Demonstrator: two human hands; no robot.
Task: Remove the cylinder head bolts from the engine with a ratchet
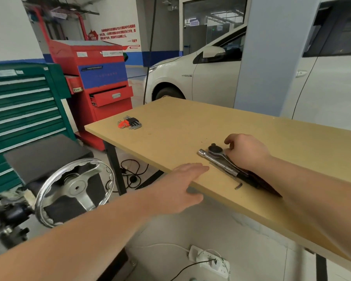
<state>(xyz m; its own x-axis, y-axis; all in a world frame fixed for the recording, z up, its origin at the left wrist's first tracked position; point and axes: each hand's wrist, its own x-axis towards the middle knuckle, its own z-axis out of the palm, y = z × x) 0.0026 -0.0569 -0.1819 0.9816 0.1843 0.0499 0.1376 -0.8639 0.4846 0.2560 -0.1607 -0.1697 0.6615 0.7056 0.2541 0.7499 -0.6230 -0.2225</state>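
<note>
Resting at the table edge, ratchet under right hand.

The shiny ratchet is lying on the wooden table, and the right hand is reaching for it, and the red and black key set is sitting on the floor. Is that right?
Almost. The red and black key set is not on the floor; the head view shows it lying on the wooden table, near its far left corner. The ratchet does lie on that table, with the right hand on it.

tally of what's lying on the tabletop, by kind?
Ratchet: 1
Extension bar: 1
Hex key set: 1
Loose hex key: 1
Total: 4, all on the table.
</note>
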